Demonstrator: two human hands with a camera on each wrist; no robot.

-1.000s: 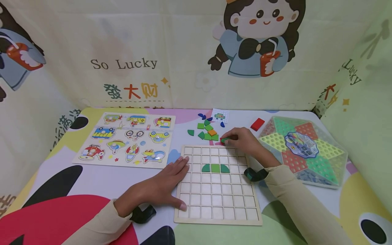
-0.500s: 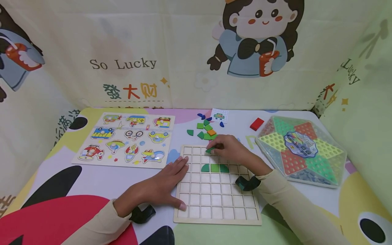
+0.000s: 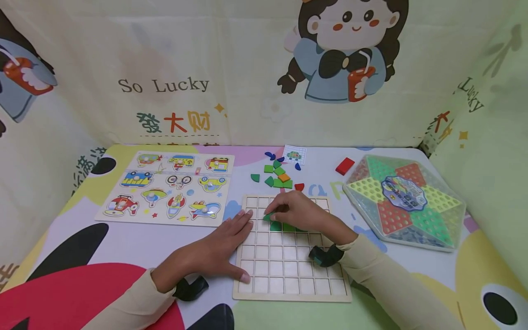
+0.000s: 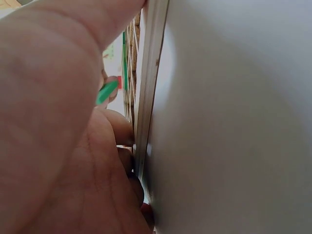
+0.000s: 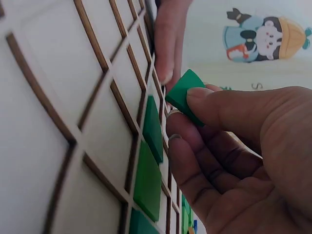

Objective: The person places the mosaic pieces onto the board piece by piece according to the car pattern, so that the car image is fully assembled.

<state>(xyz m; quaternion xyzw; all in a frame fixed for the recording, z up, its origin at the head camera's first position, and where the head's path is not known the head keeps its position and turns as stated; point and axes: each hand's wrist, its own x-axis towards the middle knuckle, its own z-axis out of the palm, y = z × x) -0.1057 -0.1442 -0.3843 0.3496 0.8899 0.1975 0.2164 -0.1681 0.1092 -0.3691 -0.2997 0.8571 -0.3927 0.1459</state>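
Note:
My right hand point(image 3: 303, 213) pinches a dark green quarter-circle tile point(image 5: 187, 95) between thumb and fingers, tilted just over the wooden grid board point(image 3: 290, 269). Below it in the head view, a row of green pieces lies in the grid, partly covered by the hand. In the right wrist view a light green square tile point(image 5: 147, 180) lies between two dark green ones, the nearer of them cut off by the frame. My left hand point(image 3: 218, 252) rests along the board's left edge, fingers straight and thumb spread over the near corner.
Behind the board lie loose green tiles point(image 3: 277, 183), an orange tile point(image 3: 283, 177), blue pieces and a red tile point(image 3: 299, 187). A picture card point(image 3: 294, 155) is beyond them. At left lies a vehicle puzzle board point(image 3: 167, 190); at right, red blocks point(image 3: 344, 166) and a hexagonal game box point(image 3: 406, 201).
My right hand has carried the green quarter-circle tile from the loose pieces leftward and nearer, over the board's row of green pieces. The left hand has stayed in place.

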